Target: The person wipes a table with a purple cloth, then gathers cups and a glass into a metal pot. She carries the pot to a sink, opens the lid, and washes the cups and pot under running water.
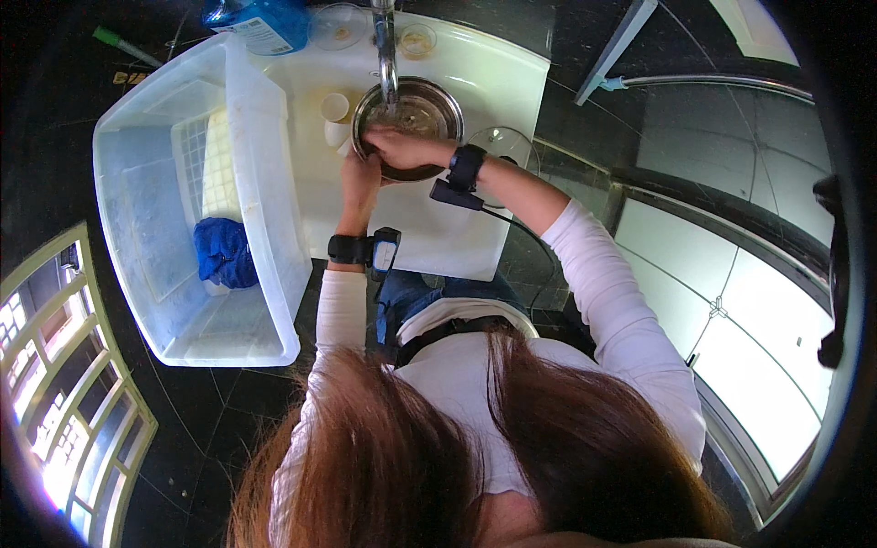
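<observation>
A round stainless steel pot (452,116) sits in the white sink (438,240), under the chrome faucet (386,58). Water seems to run from the spout into it. At the pot's near left edge, my left hand (361,179) grips the rim. My right hand (404,148) reaches over the near side, its fingers inside against the left wall; whether they hold anything is hidden. Just left of the pot are two small white cups (334,107), one partly behind the other. A clear glass lid (503,144) with a dark knob lies to the right, partly under my right wrist.
A large translucent plastic bin (274,301) stands tilted at the left, holding a blue cloth (225,252) and a pale grid-patterned piece (219,164). Behind the sink are a blue liquid bottle (264,27) and two clear glass dishes (337,27). A cable (548,253) hangs from my right wrist.
</observation>
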### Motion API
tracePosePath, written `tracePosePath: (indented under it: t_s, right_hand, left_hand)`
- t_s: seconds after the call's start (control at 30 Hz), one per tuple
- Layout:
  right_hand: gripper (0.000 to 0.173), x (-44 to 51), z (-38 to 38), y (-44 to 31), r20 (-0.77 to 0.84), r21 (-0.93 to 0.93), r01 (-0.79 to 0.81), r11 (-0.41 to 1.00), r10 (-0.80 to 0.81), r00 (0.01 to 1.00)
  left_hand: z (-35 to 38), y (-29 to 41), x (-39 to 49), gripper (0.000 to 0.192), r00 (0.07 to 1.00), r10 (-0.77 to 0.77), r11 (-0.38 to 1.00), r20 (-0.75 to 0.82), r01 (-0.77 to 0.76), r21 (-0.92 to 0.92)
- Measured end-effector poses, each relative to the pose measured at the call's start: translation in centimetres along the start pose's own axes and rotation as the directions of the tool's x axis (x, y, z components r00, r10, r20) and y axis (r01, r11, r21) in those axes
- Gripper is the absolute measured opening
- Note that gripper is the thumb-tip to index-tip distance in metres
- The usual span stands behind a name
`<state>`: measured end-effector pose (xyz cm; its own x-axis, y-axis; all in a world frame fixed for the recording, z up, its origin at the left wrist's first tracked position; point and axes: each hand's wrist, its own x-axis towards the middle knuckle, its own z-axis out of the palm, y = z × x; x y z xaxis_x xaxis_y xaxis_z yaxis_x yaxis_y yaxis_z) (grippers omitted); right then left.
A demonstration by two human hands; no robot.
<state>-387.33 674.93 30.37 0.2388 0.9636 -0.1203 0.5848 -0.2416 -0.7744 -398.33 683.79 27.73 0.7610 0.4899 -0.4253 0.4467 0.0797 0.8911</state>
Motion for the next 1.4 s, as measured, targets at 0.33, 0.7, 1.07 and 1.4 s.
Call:
tracePosePath:
  t_s: [0.33,0.7,1.07,1.4]
  right_hand:
    - [0.028,-4.2,-3.4,1.5,0.073,-0.574,-0.124,0.809,0.202,0.977]
    - [0.041,-3.5,-2.4,-2.6,0.154,-0.157,0.180,0.971,-0.156,0.976]
    - [0.018,-11.4,-9.0,-4.6,-0.187,-0.490,0.003,0.872,-0.108,0.976]
    - [0.021,-8.7,-11.5,-3.2,-0.021,-0.233,0.072,0.970,-0.079,0.997]
  left_hand:
    - [-0.6,2.0,-1.3,0.036,1.000,-0.029,0.998,-0.012,0.028,-0.064]
    - [-2.0,0.6,-0.1,0.032,0.986,0.150,0.946,-0.076,-0.121,0.302]
    - [-3.7,2.9,-2.9,0.029,0.950,-0.234,0.914,0.208,0.288,-0.285]
    - [-4.0,2.0,-5.2,0.037,0.698,-0.318,0.820,0.641,0.542,-0.183]
